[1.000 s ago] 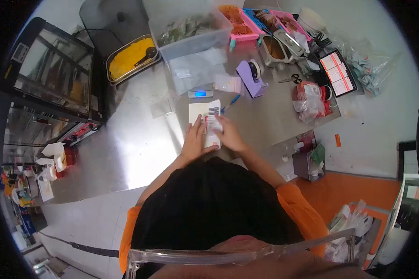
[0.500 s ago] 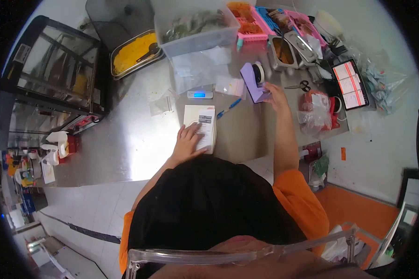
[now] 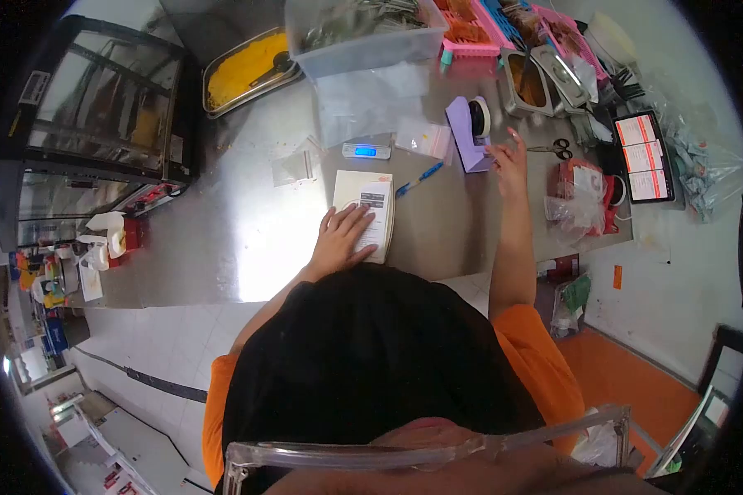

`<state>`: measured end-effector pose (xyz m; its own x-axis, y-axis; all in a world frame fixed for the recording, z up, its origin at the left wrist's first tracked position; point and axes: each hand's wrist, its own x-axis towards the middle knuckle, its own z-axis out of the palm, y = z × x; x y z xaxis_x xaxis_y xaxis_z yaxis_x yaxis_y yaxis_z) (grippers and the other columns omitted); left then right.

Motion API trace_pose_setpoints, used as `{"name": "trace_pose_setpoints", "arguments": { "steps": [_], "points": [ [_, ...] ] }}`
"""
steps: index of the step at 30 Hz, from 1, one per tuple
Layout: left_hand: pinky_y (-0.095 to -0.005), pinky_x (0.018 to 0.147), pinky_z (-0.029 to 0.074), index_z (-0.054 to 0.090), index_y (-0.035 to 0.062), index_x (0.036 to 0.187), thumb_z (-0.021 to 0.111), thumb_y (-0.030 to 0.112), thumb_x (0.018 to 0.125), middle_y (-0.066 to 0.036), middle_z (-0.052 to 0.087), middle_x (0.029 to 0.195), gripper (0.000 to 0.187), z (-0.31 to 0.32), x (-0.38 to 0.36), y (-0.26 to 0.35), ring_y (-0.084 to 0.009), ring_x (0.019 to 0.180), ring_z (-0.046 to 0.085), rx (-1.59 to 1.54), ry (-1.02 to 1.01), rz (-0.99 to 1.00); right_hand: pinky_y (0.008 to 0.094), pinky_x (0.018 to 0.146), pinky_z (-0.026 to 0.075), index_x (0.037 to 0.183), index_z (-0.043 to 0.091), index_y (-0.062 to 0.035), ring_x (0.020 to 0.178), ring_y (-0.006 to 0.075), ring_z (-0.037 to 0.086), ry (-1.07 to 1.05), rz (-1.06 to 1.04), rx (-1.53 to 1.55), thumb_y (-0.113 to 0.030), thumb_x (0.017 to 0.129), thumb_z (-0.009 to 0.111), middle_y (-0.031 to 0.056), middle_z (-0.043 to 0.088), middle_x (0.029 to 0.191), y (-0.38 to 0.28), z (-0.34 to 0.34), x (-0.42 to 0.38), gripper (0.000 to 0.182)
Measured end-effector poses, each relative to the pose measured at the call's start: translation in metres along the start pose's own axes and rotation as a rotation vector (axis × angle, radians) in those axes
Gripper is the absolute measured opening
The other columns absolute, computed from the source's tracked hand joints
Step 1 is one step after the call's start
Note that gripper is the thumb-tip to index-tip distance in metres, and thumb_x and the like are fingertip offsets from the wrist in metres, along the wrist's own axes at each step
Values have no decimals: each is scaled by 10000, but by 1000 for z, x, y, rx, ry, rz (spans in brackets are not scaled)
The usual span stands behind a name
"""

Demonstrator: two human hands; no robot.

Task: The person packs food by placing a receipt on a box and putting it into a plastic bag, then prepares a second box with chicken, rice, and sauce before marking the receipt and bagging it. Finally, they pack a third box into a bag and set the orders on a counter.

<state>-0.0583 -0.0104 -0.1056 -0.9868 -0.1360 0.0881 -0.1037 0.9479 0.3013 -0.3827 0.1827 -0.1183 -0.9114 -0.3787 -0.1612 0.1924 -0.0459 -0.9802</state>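
My left hand [image 3: 343, 235] lies flat, fingers spread, on a printed paper slip [image 3: 375, 216] that rests on a cream pad or small stack [image 3: 348, 183]. My right hand [image 3: 510, 165] is at the front end of a purple tape dispenser [image 3: 462, 136]. Its index finger is raised, while the thumb and another finger come together by the dispenser's end; whatever is between them is too small to make out. A roll of tape [image 3: 484, 117] sits in the dispenser. Between the hands lie a blue pen [image 3: 421, 177] and a small digital scale with a lit display [image 3: 366, 151].
Scissors [image 3: 560, 148], a red item in clear plastic [image 3: 574, 194] and a tablet [image 3: 642, 157] lie at the right. Behind are a clear bin [image 3: 367, 49], a tray of yellow food [image 3: 248, 70] and a metal container [image 3: 524, 87]. A glass display case [image 3: 111, 107] stands left.
My right hand has drawn slightly rightward from the dispenser's end, and its index finger has lifted. The left hand stays on the slip. The whole view has shifted a little.
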Motion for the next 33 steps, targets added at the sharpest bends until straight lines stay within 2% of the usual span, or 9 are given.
{"name": "trace_pose_setpoints", "arguments": {
  "steps": [3,6,9,13,16,19,22,28,33],
  "points": [
    [-495,1057,174,415,156,1294,570,429,807,-65,364,1358,580,0,0,-1,-272,1267,314,-38,-22,3,264,701,413,1249,360,-45,734,115,529,-17,-184,323,-19,783,600,42,566,769,37,-6,-15,525],
    [-494,1056,177,420,163,1291,566,444,806,-63,360,1361,579,0,-1,-1,-273,1270,309,-40,-22,7,309,750,425,1227,372,-27,758,165,543,341,-126,-614,27,747,577,62,558,790,40,-3,-27,525],
    [-493,1057,174,420,165,1293,568,455,803,-63,356,1363,588,1,-1,-1,-273,1274,304,-42,-28,4,311,665,463,1240,345,-55,696,157,551,327,-508,-739,55,770,521,47,529,747,33,22,-45,514],
    [-491,1060,163,421,163,1293,566,469,800,-63,355,1363,598,1,-3,-1,-269,1273,304,-34,-18,14,314,658,470,1254,334,-66,688,202,573,-541,-304,-579,1,787,537,100,568,758,11,108,-120,513],
    [-486,1056,166,426,155,1290,562,468,801,-63,364,1358,596,6,-4,-3,-261,1269,310,-25,19,30,317,648,470,1269,320,-79,678,202,571,-573,-472,-1042,-33,794,563,95,554,741,26,138,-136,536],
    [-484,1046,180,438,140,1278,556,463,799,-59,381,1347,590,7,-8,-5,-257,1258,326,-4,61,66,295,632,465,1287,294,-84,655,170,559,-516,-257,-1206,-37,776,603,76,520,703,17,143,-138,599],
    [-493,1033,194,458,123,1257,547,463,794,-56,409,1325,582,6,-8,-4,-261,1231,359,-20,108,75,321,628,472,1262,309,-77,666,233,594,-526,-81,-711,-40,761,608,120,581,710,26,127,-131,584],
    [-505,1036,179,443,113,1265,535,460,805,-80,397,1331,584,8,-10,-7,-278,1239,340,-24,105,86,259,692,449,1299,276,-74,707,145,569,-538,-85,15,-13,768,621,52,566,724,101,105,-127,637],
    [-514,1031,184,452,86,1244,536,446,809,-94,393,1329,571,12,-11,-10,-292,1234,337,-30,108,104,313,746,450,1271,376,-64,733,214,578,-308,-475,-623,-47,779,613,72,579,769,91,111,-145,546]
  ]
}}
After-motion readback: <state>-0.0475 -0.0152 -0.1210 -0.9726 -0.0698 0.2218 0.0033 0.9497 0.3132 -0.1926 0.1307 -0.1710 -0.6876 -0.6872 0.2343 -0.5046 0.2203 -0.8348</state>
